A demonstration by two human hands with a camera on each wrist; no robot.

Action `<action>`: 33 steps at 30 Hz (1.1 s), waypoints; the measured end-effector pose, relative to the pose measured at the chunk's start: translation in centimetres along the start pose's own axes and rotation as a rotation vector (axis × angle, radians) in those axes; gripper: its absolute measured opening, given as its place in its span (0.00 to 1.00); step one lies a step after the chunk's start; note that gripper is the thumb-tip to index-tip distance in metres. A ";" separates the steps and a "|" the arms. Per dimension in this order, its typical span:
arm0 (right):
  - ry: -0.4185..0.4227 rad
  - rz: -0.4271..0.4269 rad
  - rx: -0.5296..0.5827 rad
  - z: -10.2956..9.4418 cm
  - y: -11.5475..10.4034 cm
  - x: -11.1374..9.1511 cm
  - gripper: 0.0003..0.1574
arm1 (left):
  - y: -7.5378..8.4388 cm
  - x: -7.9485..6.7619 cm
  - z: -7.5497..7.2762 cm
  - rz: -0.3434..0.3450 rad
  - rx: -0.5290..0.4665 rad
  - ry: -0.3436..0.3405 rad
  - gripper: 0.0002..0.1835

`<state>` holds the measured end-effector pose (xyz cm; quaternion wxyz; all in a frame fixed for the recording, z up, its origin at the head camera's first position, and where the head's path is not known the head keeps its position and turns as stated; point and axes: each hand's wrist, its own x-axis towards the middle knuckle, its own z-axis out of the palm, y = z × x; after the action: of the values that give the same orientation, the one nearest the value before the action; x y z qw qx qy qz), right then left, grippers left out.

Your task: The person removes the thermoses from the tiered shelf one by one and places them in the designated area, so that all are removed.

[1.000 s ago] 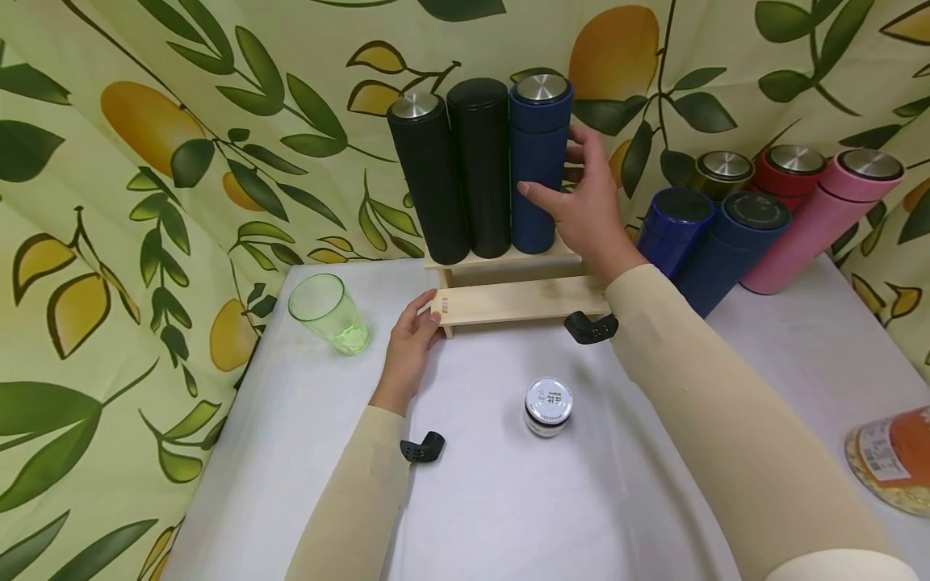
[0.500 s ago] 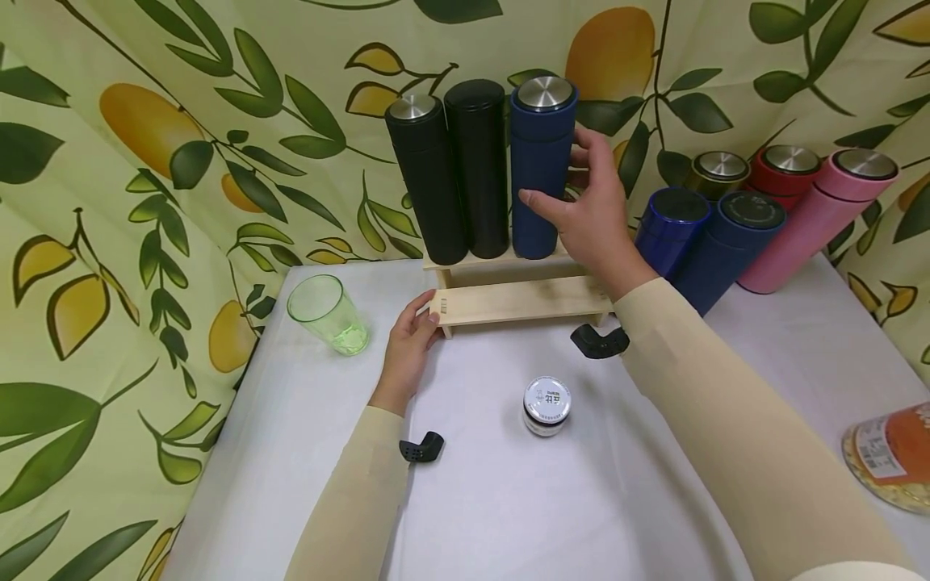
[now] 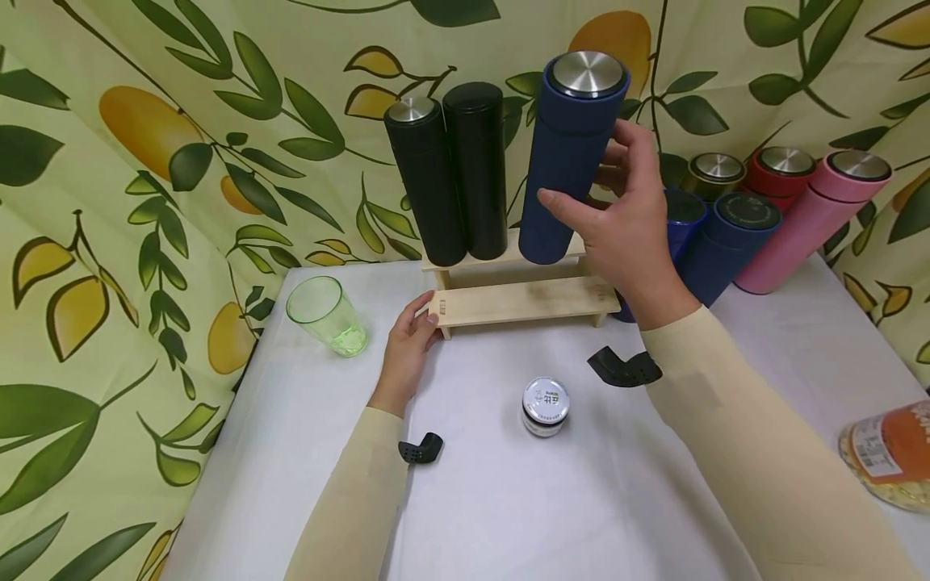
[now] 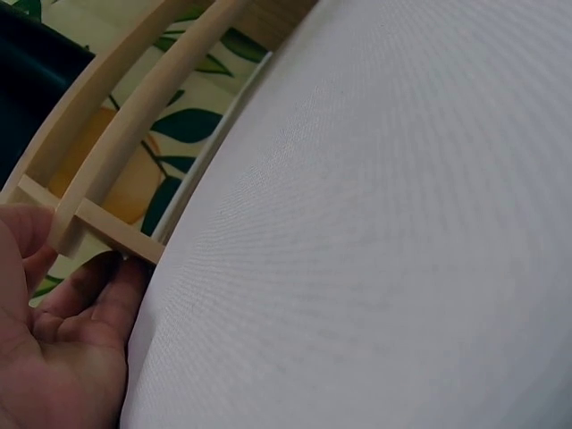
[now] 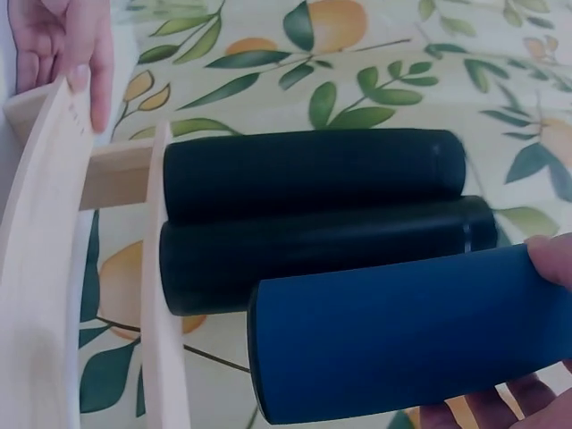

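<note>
My right hand (image 3: 632,214) grips a dark blue thermos (image 3: 570,157) with a steel-topped lid, thumb in front and fingers behind. The thermos leans, and in the right wrist view its base (image 5: 259,353) is clear of the shelf's upper board. Two black thermoses, one with a steel lid (image 3: 429,181) and one all black (image 3: 479,173), stand side by side on the upper tier of a wooden two-step rack (image 3: 523,300). My left hand (image 3: 408,347) pinches the left end of the rack's lower step, with the thumb on top.
A green glass (image 3: 327,315) stands left of the rack. A small white-lidded jar (image 3: 545,406) sits in front. Several thermoses, including a pink one (image 3: 814,222) and a blue one (image 3: 734,242), crowd the right back. An orange-labelled jar (image 3: 890,456) is at the right edge.
My right hand has lifted the blue thermos off the rack's upper tier and brought it right and nearer, tilting it. The left hand has stayed on the rack.
</note>
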<state>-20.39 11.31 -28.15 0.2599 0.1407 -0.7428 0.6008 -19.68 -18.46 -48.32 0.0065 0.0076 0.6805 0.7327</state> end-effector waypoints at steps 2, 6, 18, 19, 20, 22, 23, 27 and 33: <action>0.016 -0.032 -0.007 -0.4 -0.3 -0.4 0.48 | 0.0 0.0 0.0 -0.001 0.001 0.000 0.26; 0.034 -0.072 -0.004 -1.2 -0.7 -1.4 0.48 | 0.1 0.0 0.0 -0.006 0.006 0.006 0.26; 0.133 -0.028 -0.054 -4.3 -0.7 -4.7 0.50 | 0.1 -0.1 0.1 -0.009 0.016 0.010 0.26; 0.142 -0.024 -0.051 -4.5 -0.7 -5.0 0.50 | 0.1 -0.1 0.1 -0.009 0.015 0.011 0.26; 0.154 -0.011 -0.043 -4.8 -0.7 -5.2 0.50 | 0.1 -0.1 0.1 -0.009 0.015 0.011 0.26; 0.164 -0.027 -0.050 -5.3 -0.6 -5.6 0.50 | 0.1 -0.1 0.2 -0.006 0.015 0.012 0.26; 0.173 -0.031 -0.055 -5.6 -0.5 -5.8 0.49 | 0.1 -0.1 0.2 -0.005 0.013 0.012 0.26; 0.209 -0.056 -0.111 -6.8 -0.3 -6.6 0.47 | 0.1 0.0 0.2 0.005 -0.009 0.006 0.26; 0.268 -0.050 -0.179 -8.6 -0.2 -7.4 0.47 | 0.0 0.0 0.1 0.011 -0.017 0.006 0.26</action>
<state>-12.33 18.84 -30.86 0.3829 0.0539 -0.7482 0.5391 -19.67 -18.31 -48.36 0.0004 0.0091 0.6744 0.7383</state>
